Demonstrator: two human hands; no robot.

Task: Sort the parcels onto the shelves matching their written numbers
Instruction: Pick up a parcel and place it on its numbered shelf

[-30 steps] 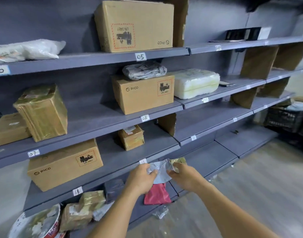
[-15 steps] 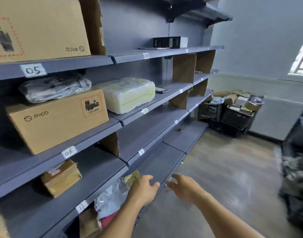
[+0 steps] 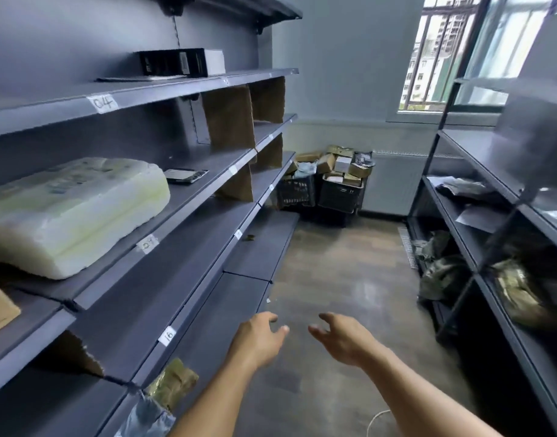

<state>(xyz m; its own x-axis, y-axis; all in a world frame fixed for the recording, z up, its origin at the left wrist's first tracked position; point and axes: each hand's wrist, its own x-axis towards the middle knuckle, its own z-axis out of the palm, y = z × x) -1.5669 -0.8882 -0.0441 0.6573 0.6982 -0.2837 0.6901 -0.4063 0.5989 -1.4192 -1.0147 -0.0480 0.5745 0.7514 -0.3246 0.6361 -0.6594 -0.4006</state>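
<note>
My left hand (image 3: 258,339) and my right hand (image 3: 342,337) hang empty in front of me over the floor, fingers loosely spread, just right of the grey shelving (image 3: 189,238). Paper labels on the shelf edges read 04 (image 3: 102,103), 09 (image 3: 147,243) and 16 (image 3: 168,335). A large white wrapped parcel (image 3: 72,212) lies on the 09 shelf. A silver bag parcel (image 3: 146,416) and a tan taped parcel (image 3: 173,381) lie on the lowest shelf by my left forearm. Two black crates (image 3: 321,193) heaped with parcels stand against the far wall.
A second dark rack (image 3: 491,234) runs along the right with bagged parcels on its lower shelves. Cardboard dividers (image 3: 230,118) stand on the left shelves. A black box (image 3: 181,62) sits on the top shelf, a flat device (image 3: 184,176) on the 09 shelf. Open wooden floor (image 3: 343,279) lies between the racks.
Both hands let go of the silver bag, which now lies on the low shelf. My view swung right along the aisle toward the crates, and my hands moved away from the shelf.
</note>
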